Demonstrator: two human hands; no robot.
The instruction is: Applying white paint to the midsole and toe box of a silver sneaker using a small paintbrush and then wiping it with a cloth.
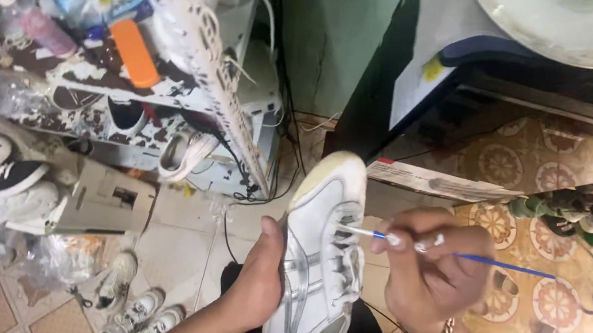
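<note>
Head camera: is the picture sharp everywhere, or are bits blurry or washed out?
Head view: the white shoe is fairly sharp; the right hand with the thin blue brush is slightly smeared; the pale round dish top right is blurred and washed out; shelf lines bend toward the edges.

You have a white sneaker (324,252) with silver side stripes and white laces, held near the bottom centre with its yellowish toe pointing away, upper facing you and tilted slightly right. Across its laces, from the right, lies a thin blue-handled brush (422,245), its pale tip touching the lace area and its handle slanting down to the right.
</note>
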